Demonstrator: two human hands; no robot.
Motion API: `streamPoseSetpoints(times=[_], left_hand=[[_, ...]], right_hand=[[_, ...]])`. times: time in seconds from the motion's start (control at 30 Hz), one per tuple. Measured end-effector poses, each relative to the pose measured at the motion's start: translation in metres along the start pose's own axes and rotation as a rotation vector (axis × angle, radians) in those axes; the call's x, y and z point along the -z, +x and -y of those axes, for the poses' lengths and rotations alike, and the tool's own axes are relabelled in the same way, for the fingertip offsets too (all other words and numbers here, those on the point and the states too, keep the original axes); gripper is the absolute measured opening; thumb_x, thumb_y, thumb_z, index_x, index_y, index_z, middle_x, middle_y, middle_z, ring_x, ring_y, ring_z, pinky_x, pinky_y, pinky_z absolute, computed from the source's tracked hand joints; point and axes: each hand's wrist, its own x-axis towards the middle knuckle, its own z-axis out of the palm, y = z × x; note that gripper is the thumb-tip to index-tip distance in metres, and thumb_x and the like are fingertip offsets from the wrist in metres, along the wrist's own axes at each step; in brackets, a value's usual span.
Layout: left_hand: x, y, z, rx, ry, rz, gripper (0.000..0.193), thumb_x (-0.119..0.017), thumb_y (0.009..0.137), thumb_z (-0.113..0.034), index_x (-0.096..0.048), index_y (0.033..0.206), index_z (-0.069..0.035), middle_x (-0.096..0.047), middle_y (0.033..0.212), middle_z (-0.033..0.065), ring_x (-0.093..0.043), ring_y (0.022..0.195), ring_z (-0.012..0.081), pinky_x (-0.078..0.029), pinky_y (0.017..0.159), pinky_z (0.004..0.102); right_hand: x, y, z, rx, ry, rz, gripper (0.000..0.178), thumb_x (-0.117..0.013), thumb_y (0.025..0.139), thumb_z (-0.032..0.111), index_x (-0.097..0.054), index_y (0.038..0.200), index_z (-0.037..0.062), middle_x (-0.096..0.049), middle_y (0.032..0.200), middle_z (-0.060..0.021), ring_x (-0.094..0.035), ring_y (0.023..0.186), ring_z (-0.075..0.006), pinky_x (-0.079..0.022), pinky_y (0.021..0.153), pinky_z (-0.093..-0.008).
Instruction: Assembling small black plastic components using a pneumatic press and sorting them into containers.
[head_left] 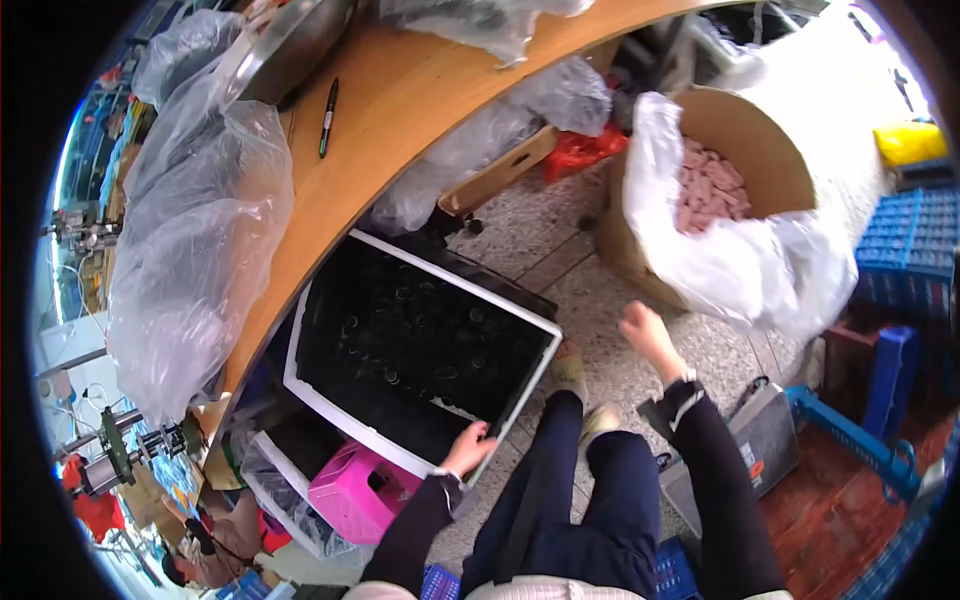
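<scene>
A wide, shallow black tray with a white rim lies before me, partly under the table edge. Several small ring-shaped pieces are scattered over its dark surface, too small to make out well. At the tray's near right corner, my left hand has its fingers bent together over the inside of the rim; what they pinch is hidden. My right hand hangs above the floor right of the tray, its fingers curled in with nothing visible in them. A dark band circles the right wrist.
A wooden table curves across the back, bearing a pen and clear plastic bags. A round cardboard drum lined with plastic holds pink pieces. A pink stool stands near left; blue crates stand right.
</scene>
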Motion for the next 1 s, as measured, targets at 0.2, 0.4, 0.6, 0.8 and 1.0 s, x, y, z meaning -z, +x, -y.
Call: streamPoseSetpoints(times=[0.2, 0.4, 0.6, 0.8, 1.0], left_hand=[[-0.023, -0.001, 0.016, -0.066, 0.398, -0.002, 0.092, -0.076, 0.068, -0.045, -0.033, 0.142, -0.014, -0.043, 0.137, 0.0159, -0.039, 0.128, 0.0377, -0.034, 0.101, 0.0519], [-0.071, 0.026, 0.039, 0.159, 0.084, -0.196, 0.060, -0.064, 0.078, -0.034, -0.049, 0.131, -0.013, -0.059, 0.118, 0.0184, -0.053, 0.114, 0.0381, -0.042, 0.095, 0.0462], [-0.075, 0.038, 0.028, 0.035, 0.293, -0.264, 0.067, -0.076, 0.063, -0.023, -0.055, 0.126, -0.011, -0.055, 0.125, 0.0190, -0.051, 0.113, 0.0390, -0.042, 0.097, 0.0449], [-0.069, 0.040, 0.017, 0.075, 0.259, -0.301, 0.069, -0.065, 0.054, -0.008, -0.057, 0.123, -0.009, -0.055, 0.125, 0.0179, -0.051, 0.114, 0.0382, -0.042, 0.096, 0.0445], [-0.068, 0.039, 0.019, 0.000, 0.278, -0.397, 0.059, -0.069, 0.057, -0.011, -0.062, 0.115, -0.004, -0.061, 0.114, 0.0171, -0.054, 0.110, 0.0375, -0.043, 0.093, 0.0458]], right_hand=[[-0.113, 0.250, 0.001, 0.196, -0.363, 0.206, 0.035, -0.058, 0.078, 0.019, -0.057, 0.109, 0.0030, -0.058, 0.104, -0.0235, -0.058, 0.094, -0.0405, -0.048, 0.082, -0.0458], [-0.249, 0.420, -0.102, 0.078, -0.865, 0.001, 0.029, -0.053, 0.086, 0.028, -0.057, 0.111, 0.0127, -0.046, 0.123, -0.0181, -0.057, 0.092, -0.0438, -0.050, 0.075, -0.0533], [-0.275, 0.514, -0.231, -0.018, -1.219, -0.105, 0.037, -0.050, 0.090, 0.028, -0.043, 0.126, 0.0198, -0.033, 0.133, -0.0186, -0.051, 0.101, -0.0475, -0.047, 0.071, -0.0607], [-0.311, 0.526, -0.211, 0.179, -1.000, -0.258, 0.032, -0.059, 0.083, 0.020, -0.054, 0.112, 0.0085, -0.048, 0.116, -0.0153, -0.053, 0.097, -0.0408, -0.048, 0.069, -0.0541], [-0.424, 0.496, -0.008, 1.221, -0.775, 0.029, 0.030, -0.054, 0.082, 0.018, -0.059, 0.109, 0.0078, -0.050, 0.121, -0.0143, -0.049, 0.105, -0.0328, -0.044, 0.086, -0.0440]])
